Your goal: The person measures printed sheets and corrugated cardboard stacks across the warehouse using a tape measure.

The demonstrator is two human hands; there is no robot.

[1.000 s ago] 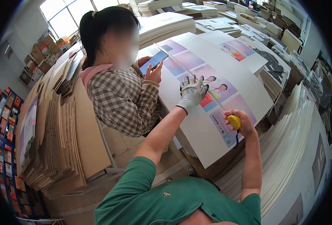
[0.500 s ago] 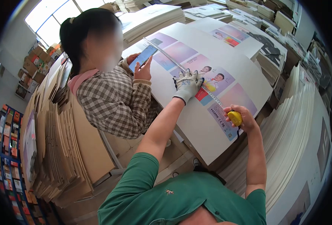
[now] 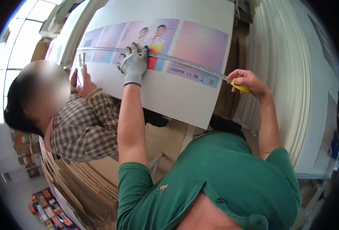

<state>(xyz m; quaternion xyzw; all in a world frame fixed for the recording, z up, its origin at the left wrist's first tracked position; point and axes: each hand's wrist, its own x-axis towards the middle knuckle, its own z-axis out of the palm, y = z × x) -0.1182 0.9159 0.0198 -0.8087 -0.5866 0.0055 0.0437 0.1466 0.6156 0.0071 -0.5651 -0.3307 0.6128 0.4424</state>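
My left hand [image 3: 134,64], in a light grey work glove with dark fingertips, lies with fingers spread on a large white printed sheet [image 3: 169,100]. It presses on the extended tape blade [image 3: 184,62], which runs across the colourful printed panels [image 3: 201,44]. Beyond the sheet's right edge, my bare right hand [image 3: 256,82] is closed around a yellow tape measure [image 3: 240,87], and the blade reaches out of it to the left. Under my left hand, part of the blade and a printed figure are hidden.
To the left stands a person in a checked jacket [image 3: 81,128], holding a phone [image 3: 81,65] over the sheet's edge. Stacked white boards [image 3: 280,65] rise on the right. Piled cardboard [image 3: 89,188] and a shelf of boxes [image 3: 48,207] are at lower left.
My view has turned and come nearer the sheet. My right hand has drawn the tape measure past the sheet's right edge, lengthening the blade. My left hand stays pressed on the blade.
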